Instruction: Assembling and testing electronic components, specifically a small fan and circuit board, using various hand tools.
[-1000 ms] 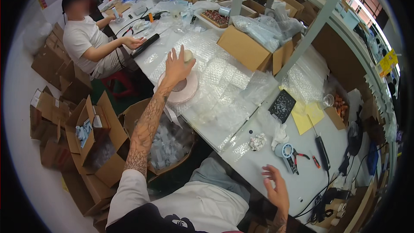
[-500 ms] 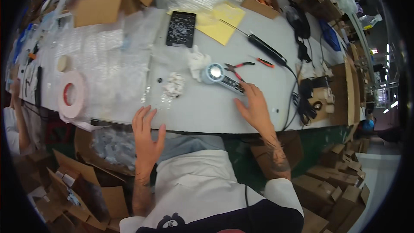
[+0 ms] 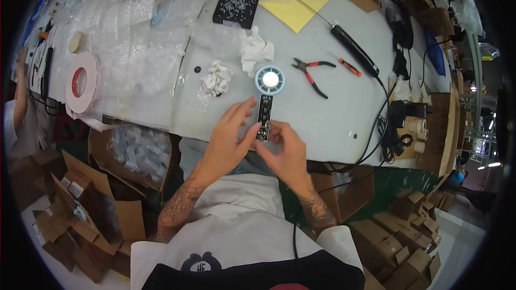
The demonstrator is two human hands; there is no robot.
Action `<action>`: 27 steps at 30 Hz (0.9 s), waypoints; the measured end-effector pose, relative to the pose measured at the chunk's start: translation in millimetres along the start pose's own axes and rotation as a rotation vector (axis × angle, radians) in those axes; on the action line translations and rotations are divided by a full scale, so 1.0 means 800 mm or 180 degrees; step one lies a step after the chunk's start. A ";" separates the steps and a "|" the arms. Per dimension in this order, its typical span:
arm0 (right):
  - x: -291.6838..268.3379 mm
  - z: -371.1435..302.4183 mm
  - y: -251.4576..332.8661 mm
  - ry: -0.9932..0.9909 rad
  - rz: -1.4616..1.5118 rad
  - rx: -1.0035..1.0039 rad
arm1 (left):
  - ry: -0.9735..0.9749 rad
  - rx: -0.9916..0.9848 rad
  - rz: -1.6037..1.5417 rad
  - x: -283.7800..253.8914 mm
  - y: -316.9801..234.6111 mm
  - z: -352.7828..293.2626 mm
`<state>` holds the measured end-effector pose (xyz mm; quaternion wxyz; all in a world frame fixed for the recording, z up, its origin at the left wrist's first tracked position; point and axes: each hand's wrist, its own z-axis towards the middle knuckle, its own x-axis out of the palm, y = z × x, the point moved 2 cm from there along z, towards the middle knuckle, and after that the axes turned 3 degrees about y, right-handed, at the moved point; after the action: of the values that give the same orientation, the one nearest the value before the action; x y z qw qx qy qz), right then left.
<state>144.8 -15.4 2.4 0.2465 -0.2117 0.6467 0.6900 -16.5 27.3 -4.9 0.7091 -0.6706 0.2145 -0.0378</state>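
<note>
A small handheld fan (image 3: 270,80) with a light blue round head and a silvery centre lies in front of me. Its narrow black circuit board (image 3: 264,117) is exposed and points toward the table's near edge. My right hand (image 3: 286,153) is closed around the board's lower end, thumb and fingers on its sides. On the other side is my left hand (image 3: 228,131), fingers stretched out and apart, its thumb tip at the board's left edge. Red-and-black cutting pliers (image 3: 310,75) lie right of the fan. White crumpled tissue (image 3: 257,51) sits just behind the fan head.
A black tray of screws (image 3: 237,4) and yellow paper (image 3: 296,8) lie at the back. To the right are a corded soldering iron (image 3: 355,51) and a small orange screwdriver (image 3: 350,67). White bits (image 3: 217,78), a tape roll (image 3: 82,82) and bubble wrap (image 3: 123,64) are leftward.
The fan has been turned so its handle points toward me and drawn nearer. My right hand has moved left and closed on its end; my left hand has come in beside it.
</note>
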 end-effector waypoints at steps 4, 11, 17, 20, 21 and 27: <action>-0.050 0.024 -0.017 0.0443 0.0291 0.0403 | -0.0035 -0.0020 -0.0093 0.002 -0.004 0.015; -0.177 0.148 -0.114 -0.1387 -0.2321 -0.0831 | 0.0109 -0.0010 -0.0138 -0.001 0.000 0.019; -0.224 0.211 -0.189 -0.0900 -0.2593 -0.0043 | -0.0028 0.0191 -0.0174 -0.001 0.009 0.019; -0.240 0.226 -0.190 -0.0586 -0.2367 0.0234 | -0.0086 0.0200 -0.0345 0.002 0.012 0.013; -0.243 0.232 -0.188 -0.0455 -0.2182 0.0340 | -0.0097 0.0182 -0.0329 -0.001 0.011 0.012; -0.250 0.169 -0.154 -0.1350 -0.1839 0.0155 | -0.0179 0.0160 -0.0365 -0.004 0.003 0.000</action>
<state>381.6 111.0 37.3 0.5651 -0.2320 0.5109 0.6048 -19.8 28.8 -6.8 0.7281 -0.6646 0.1547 -0.0650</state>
